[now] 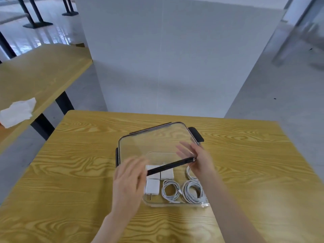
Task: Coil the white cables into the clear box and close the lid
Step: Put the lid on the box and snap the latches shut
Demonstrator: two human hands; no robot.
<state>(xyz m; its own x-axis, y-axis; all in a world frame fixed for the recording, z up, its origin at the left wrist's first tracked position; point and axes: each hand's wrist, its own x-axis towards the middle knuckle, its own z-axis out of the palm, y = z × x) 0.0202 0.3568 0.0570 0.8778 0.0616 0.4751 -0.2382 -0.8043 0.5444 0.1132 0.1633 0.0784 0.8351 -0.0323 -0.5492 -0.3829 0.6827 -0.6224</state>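
Observation:
The clear box (175,205) stands on the wooden table (78,163). Inside it lie coiled white cables (192,190), with a smaller coil (171,190) to their left and another loop (189,174) behind. White charger blocks (152,187) fill the box's left side. The clear lid (150,144), with black clasps, hangs tilted over the box's far half, its near black edge raised. My left hand (129,178) holds the left end of that edge. My right hand (198,160) grips the right end, its fingers spread along the lid. Both hands are motion-blurred.
A white partition (166,58) rises just behind the table's far edge. A second wooden table (43,71) stands to the left with a crumpled white tissue (17,112) on it. Bare tabletop lies on both sides of the box.

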